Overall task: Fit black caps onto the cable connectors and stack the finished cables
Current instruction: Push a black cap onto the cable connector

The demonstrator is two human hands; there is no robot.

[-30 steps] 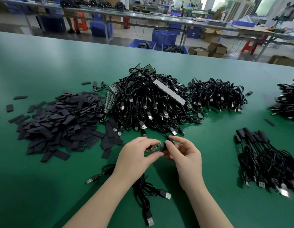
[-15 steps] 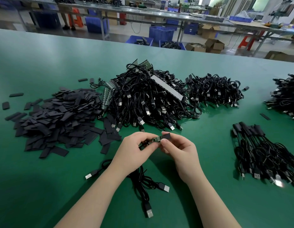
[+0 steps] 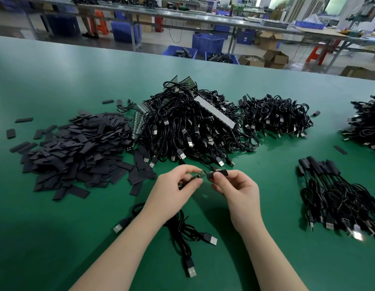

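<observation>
Both hands are up over the near middle of the green counter (image 3: 56,238). The left hand (image 3: 171,192) has its fingers (image 3: 187,170) pinched on a small green circuit board connector (image 3: 198,174), and its cable (image 3: 182,229) trails down under the wrist and ends in USB plugs lying on the counter toward the near edge. The right hand (image 3: 239,190) has thumb and fingers curled round a black cap (image 3: 216,174), held just beside the board's tip; can't tell if the two are actually touching. Further back in the middle sits a big tangled heap of uncapped cables (image 3: 188,131), with a smaller cable bundle (image 3: 274,116) just to its right. A loose pile of flat black caps (image 3: 77,152) spreads toward the left edge. Near the right edge, a stack of finished cables (image 3: 337,196) lies with the capped ends pointing toward the far side.
</observation>
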